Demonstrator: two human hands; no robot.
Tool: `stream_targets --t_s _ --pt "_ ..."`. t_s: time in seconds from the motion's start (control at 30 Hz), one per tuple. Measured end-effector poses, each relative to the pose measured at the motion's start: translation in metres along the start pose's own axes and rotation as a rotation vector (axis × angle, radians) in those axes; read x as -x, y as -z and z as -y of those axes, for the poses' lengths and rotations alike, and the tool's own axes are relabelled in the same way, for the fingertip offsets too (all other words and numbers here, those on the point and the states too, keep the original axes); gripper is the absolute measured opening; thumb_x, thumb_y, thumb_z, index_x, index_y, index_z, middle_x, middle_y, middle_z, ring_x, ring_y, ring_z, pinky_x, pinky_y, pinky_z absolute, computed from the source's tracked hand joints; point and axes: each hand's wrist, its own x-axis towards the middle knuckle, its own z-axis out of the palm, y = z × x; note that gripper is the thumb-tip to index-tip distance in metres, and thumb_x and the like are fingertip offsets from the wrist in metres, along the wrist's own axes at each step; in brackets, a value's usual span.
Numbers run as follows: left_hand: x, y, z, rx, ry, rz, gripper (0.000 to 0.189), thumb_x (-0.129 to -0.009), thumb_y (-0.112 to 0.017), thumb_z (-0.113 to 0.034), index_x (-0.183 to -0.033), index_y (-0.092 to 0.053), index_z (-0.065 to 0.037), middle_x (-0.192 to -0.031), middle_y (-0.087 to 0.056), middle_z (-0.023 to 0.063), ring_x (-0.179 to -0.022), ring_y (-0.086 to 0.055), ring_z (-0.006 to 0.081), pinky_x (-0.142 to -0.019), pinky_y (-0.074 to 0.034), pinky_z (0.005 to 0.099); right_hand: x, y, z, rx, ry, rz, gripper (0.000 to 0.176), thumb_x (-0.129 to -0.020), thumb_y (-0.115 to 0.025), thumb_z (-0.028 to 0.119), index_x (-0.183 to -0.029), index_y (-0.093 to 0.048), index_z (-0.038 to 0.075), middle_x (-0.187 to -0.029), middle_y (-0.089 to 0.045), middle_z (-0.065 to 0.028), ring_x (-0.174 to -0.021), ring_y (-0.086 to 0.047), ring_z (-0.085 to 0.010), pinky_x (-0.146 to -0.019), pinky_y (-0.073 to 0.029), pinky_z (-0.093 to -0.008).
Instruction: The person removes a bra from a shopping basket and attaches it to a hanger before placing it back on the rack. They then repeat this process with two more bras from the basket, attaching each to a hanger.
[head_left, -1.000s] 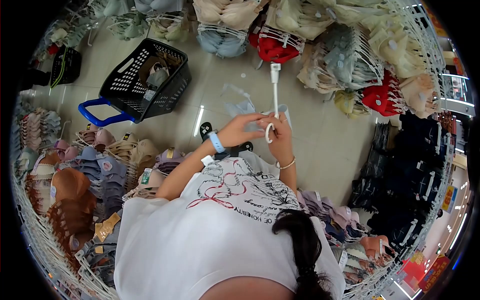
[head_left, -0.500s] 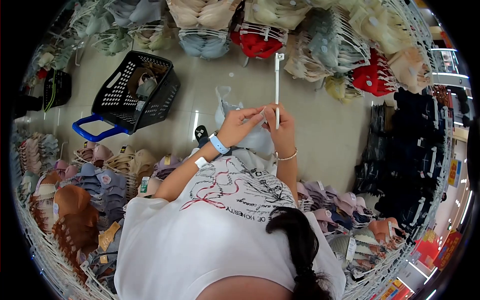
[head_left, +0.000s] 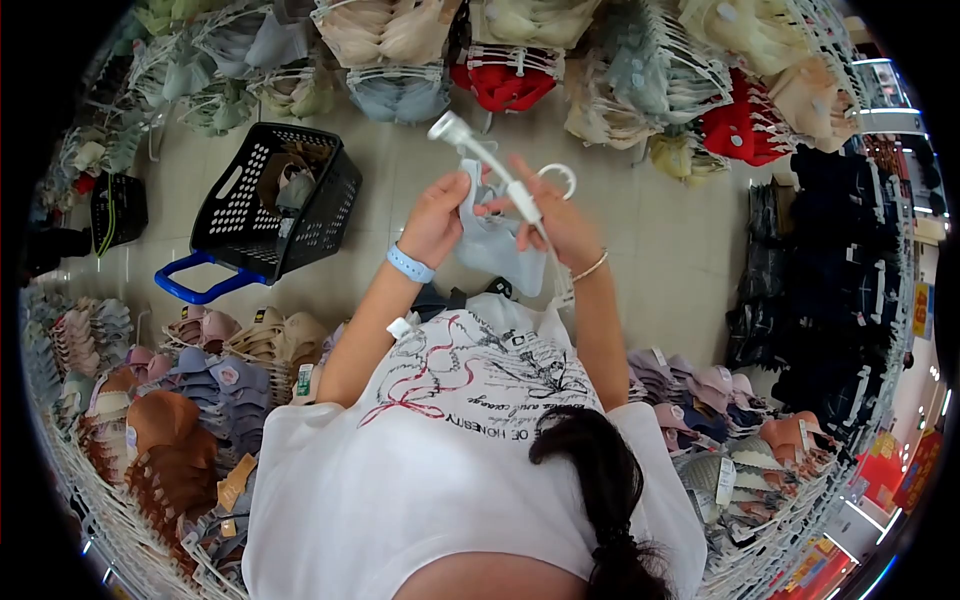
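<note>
In front of my shirt, my left hand [head_left: 437,214] pinches the edge of a pale blue bra [head_left: 500,255] hanging down over the floor. My right hand [head_left: 574,238], a little blurred by motion, grips a white plastic clothes hanger [head_left: 522,201]. The hanger slants across the space between both hands, its clip end up and left, its round hook by my right fingers. Part of the bra lies behind the hanger and my right fingertips. A light blue band circles my left wrist, and a beaded bracelet my right.
A black shopping basket [head_left: 318,232] with a blue handle stands on the floor at left, some items inside. Racks of bras [head_left: 395,92] line the far side, and more bras [head_left: 170,430] hang close on both sides of me. Dark garments [head_left: 820,285] hang at right.
My hands have moved apart, the left one now raising the bra's edge. The hanger has tipped from nearly upright to a slant toward the upper left.
</note>
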Motion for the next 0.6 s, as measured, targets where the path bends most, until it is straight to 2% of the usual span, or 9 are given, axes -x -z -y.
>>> stream_targets --t_s 0.03,0.07,0.17,0.33,0.37,0.43,0.5,0.57,0.6 --pt "-0.002 0.004 0.002 -0.080 -0.017 0.027 0.025 -0.086 -0.044 -0.020 -0.097 -0.052 0.001 -0.080 -0.055 0.0018 -0.064 -0.048 0.0057 -0.063 -0.042 0.0208 0.000 -0.004 -0.001 0.064 -0.019 0.082 0.049 -0.089 -0.024 0.041 -0.129 -0.027 0.013 -0.091 -0.060 -0.0098 -0.045 -0.051 -0.0079 -0.036 -0.035 -0.0151" --pt "-0.003 0.008 0.005 -0.159 -0.034 0.055 0.024 -0.086 -0.043 -0.018 -0.097 -0.053 0.001 -0.079 -0.054 0.0007 -0.064 -0.047 0.0056 -0.062 -0.040 0.0196 0.001 -0.007 0.001 0.058 -0.045 0.045 0.047 -0.089 -0.026 0.039 -0.125 -0.033 0.010 -0.087 -0.061 -0.0093 -0.049 -0.056 -0.0101 -0.037 -0.038 -0.0157" --pt "-0.007 0.017 0.008 -0.276 -0.146 -0.019 0.023 -0.086 -0.044 -0.017 -0.094 -0.055 0.001 -0.079 -0.054 0.0008 -0.062 -0.045 0.0057 -0.058 -0.036 0.0183 0.009 -0.004 -0.003 0.008 -0.061 0.057 0.047 -0.089 -0.028 0.038 -0.124 -0.033 0.006 -0.086 -0.061 -0.0107 -0.049 -0.056 -0.0112 -0.037 -0.038 -0.0163" --pt "-0.003 0.000 0.009 -0.377 -0.148 -0.073 0.023 -0.084 -0.048 -0.019 -0.089 -0.057 0.001 -0.077 -0.054 0.0005 -0.060 -0.044 0.0054 -0.054 -0.034 0.0185 0.021 0.004 -0.001 0.054 -0.091 -0.024 0.029 -0.088 -0.036 0.031 -0.097 -0.042 0.003 -0.071 -0.061 -0.0095 -0.038 -0.050 -0.0111 -0.035 -0.039 -0.0191" --pt "-0.002 -0.005 0.010 -0.394 -0.129 -0.059 0.023 -0.084 -0.048 -0.018 -0.091 -0.056 0.002 -0.079 -0.055 0.0015 -0.060 -0.043 0.0057 -0.055 -0.035 0.0186 0.022 0.003 0.001 0.059 -0.079 -0.029 0.029 -0.088 -0.036 0.031 -0.097 -0.042 0.003 -0.071 -0.061 -0.0095 -0.038 -0.050 -0.0111 -0.035 -0.039 -0.0191" --pt "0.001 -0.011 0.010 -0.436 -0.092 -0.035 0.025 -0.084 -0.048 -0.016 -0.096 -0.055 0.005 -0.083 -0.056 0.0037 -0.059 -0.041 0.0062 -0.057 -0.036 0.0189 0.021 -0.001 0.002 0.163 -0.174 0.032 0.029 -0.087 -0.038 0.030 -0.097 -0.042 0.004 -0.072 -0.061 -0.0101 -0.040 -0.051 -0.0109 -0.037 -0.040 -0.0194" --pt "-0.001 -0.011 0.007 -0.461 -0.106 -0.078 0.025 -0.084 -0.048 -0.017 -0.094 -0.055 0.005 -0.080 -0.056 0.0040 -0.058 -0.041 0.0060 -0.056 -0.036 0.0191 0.022 0.001 -0.003 0.123 -0.185 0.032 0.026 -0.086 -0.044 0.029 -0.091 -0.046 0.003 -0.072 -0.060 -0.0086 -0.050 -0.053 -0.0098 -0.046 -0.043 -0.0206" --pt "-0.002 -0.006 0.000 -0.352 -0.276 -0.150 0.024 -0.084 -0.048 -0.019 -0.091 -0.057 0.002 -0.075 -0.056 0.0008 -0.055 -0.044 0.0049 -0.053 -0.038 0.0185 0.026 0.021 -0.017 0.566 0.256 0.135 0.025 -0.084 -0.047 0.026 -0.089 -0.050 0.002 -0.077 -0.058 -0.0075 -0.063 -0.054 -0.0095 -0.056 -0.045 -0.0224" --pt "-0.002 -0.003 -0.006 -0.289 -0.323 -0.173 0.023 -0.084 -0.049 -0.017 -0.092 -0.056 0.003 -0.080 -0.057 0.0044 -0.055 -0.043 0.0054 -0.054 -0.037 0.0189 0.034 0.027 -0.013 0.565 0.258 0.138 0.025 -0.084 -0.047 0.026 -0.089 -0.050 0.002 -0.077 -0.058 -0.0075 -0.063 -0.054 -0.0095 -0.056 -0.045 -0.0224"
